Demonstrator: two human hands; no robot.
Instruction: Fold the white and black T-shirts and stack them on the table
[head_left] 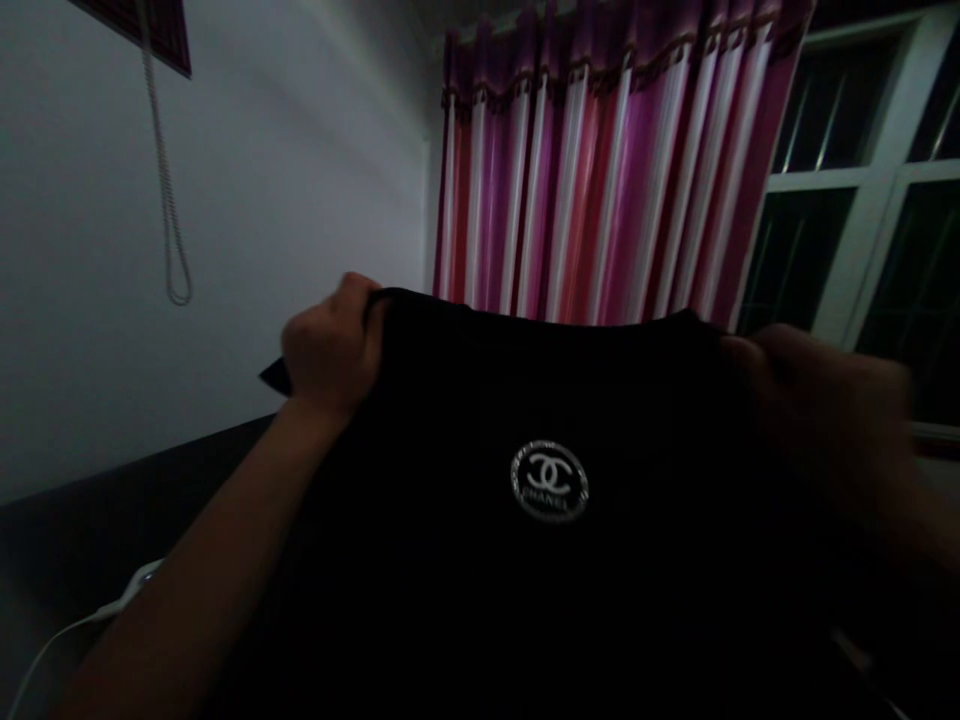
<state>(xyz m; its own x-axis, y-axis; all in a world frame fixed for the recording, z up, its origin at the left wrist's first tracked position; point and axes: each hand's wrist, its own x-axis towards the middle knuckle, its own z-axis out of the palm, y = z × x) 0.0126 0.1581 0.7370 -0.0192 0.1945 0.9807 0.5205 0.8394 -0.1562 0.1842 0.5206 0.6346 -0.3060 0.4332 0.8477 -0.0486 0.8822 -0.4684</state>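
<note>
A black garment, seemingly a shirt point(480, 420), hangs spread out in front of me and fills the lower middle of the view. On its chest is a round silvery emblem with two interlocked Cs and the word CHANEL. My left hand point(334, 345) is closed around its upper left part, and a dark tip of cloth pokes out behind the fist. At the upper right part, my right hand point(817, 385) grips the cloth; it is dim and somewhat blurred. The garment's lower part merges into darkness.
Striped pink, purple and white curtains point(585, 190) hang beyond the garment, beside a white-framed window point(870, 200). A beaded cord point(165, 190) dangles against the pale wall point(300, 170). At lower left are a dark, long-edged surface point(97, 510) and a white cable point(56, 635).
</note>
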